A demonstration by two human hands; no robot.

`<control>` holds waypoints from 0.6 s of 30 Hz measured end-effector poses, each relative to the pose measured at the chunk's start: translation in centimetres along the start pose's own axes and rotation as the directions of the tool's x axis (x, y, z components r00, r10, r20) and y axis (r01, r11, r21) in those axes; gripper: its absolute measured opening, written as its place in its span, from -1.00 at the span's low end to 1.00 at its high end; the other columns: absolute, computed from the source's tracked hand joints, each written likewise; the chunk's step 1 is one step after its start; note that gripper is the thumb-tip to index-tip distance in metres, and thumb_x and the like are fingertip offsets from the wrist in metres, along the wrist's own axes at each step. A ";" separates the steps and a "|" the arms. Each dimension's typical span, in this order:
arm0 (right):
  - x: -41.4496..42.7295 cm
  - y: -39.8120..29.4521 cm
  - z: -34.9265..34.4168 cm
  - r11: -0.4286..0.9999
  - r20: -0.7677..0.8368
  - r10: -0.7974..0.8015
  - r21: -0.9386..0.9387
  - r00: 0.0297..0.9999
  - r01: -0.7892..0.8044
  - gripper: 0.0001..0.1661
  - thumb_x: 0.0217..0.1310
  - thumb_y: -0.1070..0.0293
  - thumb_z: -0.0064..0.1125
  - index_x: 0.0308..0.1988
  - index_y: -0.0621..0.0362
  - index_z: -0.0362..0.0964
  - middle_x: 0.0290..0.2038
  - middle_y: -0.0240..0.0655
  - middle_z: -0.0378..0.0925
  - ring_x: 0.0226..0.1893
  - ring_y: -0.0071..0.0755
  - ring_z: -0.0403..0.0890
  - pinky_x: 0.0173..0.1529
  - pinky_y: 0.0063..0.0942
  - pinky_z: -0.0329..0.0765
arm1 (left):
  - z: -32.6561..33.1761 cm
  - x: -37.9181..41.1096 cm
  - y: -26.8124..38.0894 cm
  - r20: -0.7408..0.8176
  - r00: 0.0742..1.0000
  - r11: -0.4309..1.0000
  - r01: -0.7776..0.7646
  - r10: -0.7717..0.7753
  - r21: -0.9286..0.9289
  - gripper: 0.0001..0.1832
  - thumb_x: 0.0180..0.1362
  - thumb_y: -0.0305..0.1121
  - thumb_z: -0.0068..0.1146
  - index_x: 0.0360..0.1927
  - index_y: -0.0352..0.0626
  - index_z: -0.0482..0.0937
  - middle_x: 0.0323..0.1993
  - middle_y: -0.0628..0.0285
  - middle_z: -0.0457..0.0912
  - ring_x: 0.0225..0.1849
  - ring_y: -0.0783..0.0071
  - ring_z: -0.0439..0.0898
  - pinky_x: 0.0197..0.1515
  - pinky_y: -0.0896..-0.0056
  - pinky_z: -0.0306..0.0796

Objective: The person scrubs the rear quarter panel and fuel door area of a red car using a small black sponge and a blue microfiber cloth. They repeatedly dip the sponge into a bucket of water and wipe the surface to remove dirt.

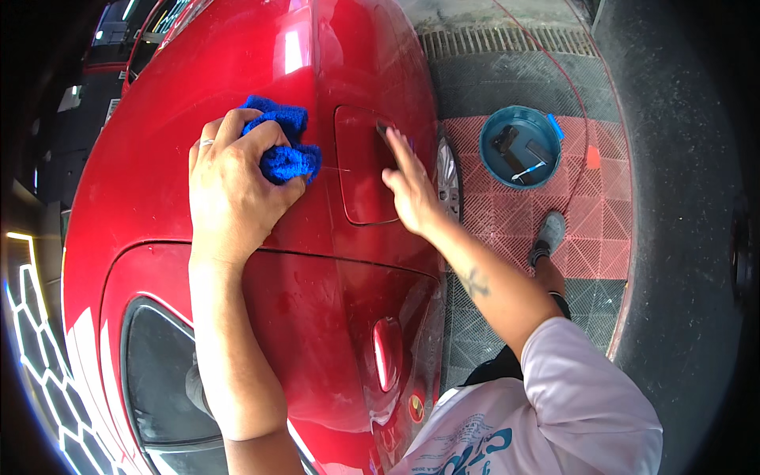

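My left hand [234, 172] grips a bunched blue microfiber cloth [291, 163] against the glossy red body panel [279, 219] of a car. Just right of the cloth is the fuel filler flap [362, 190], closed, with a thin gap around it. My right hand [409, 184] is at the flap's right edge, fingers stretched and thumb apart. By its fingertips is a small dark shape [382, 126]; whether it is a held tool or a shadow is unclear. Nearer me are the red door handle [386, 355] and the rear side window [163, 368].
A teal basin [484, 163] of water on the red floor tiles [487, 222] holds dark flat pieces and a toothbrush [528, 171]. A thin red hose [579, 98] runs past it. The car's wheel [446, 172] is below the panel. A drain grate [504, 43] crosses the floor beyond.
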State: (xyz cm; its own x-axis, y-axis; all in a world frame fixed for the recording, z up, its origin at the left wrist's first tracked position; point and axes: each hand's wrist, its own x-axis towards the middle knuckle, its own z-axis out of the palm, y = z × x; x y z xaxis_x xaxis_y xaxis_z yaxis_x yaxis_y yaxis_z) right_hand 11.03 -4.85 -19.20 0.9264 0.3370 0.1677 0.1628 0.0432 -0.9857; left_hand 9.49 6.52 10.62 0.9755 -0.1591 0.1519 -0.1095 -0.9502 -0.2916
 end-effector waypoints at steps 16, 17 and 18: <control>1.2 0.8 -1.0 0.998 0.094 0.056 0.034 0.994 -0.059 -0.04 0.57 0.16 -0.14 0.71 0.22 -0.29 0.75 0.09 -0.22 0.76 0.06 -0.21 0.75 0.08 -0.18 | 0.0 -0.2 -0.1 -0.016 1.000 1.000 0.013 -0.013 -0.011 -0.67 -0.16 -0.31 0.62 -0.28 -0.03 0.75 0.10 0.20 0.72 0.18 0.06 0.61 0.26 -0.02 0.46; 1.0 1.1 -0.9 0.996 0.101 0.073 0.036 0.992 -0.077 -0.04 0.57 0.15 -0.14 0.71 0.23 -0.29 0.75 0.09 -0.22 0.76 0.06 -0.20 0.75 0.08 -0.18 | 0.0 -0.2 -0.1 -0.022 1.000 1.000 0.008 -0.009 -0.011 -0.67 -0.16 -0.31 0.62 -0.28 -0.03 0.75 0.09 0.20 0.72 0.18 0.06 0.61 0.26 -0.02 0.46; 1.2 0.7 -1.0 0.996 0.086 0.077 0.047 0.993 -0.081 -0.05 0.57 0.14 -0.14 0.70 0.26 -0.25 0.74 0.10 -0.19 0.76 0.07 -0.17 0.75 0.09 -0.15 | -0.1 -0.1 0.0 -0.031 0.999 1.000 0.005 -0.005 -0.010 -0.67 -0.16 -0.31 0.62 -0.28 -0.03 0.75 0.09 0.21 0.72 0.18 0.06 0.61 0.26 -0.02 0.46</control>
State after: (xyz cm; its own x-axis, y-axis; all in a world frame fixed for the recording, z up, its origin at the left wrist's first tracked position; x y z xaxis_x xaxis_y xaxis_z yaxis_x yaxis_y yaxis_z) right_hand 12.59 -5.38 -19.65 0.9034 0.4193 0.0897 0.0713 0.0595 -0.9957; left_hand 9.37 6.56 10.69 0.9696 -0.1627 0.1830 -0.1069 -0.9536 -0.2816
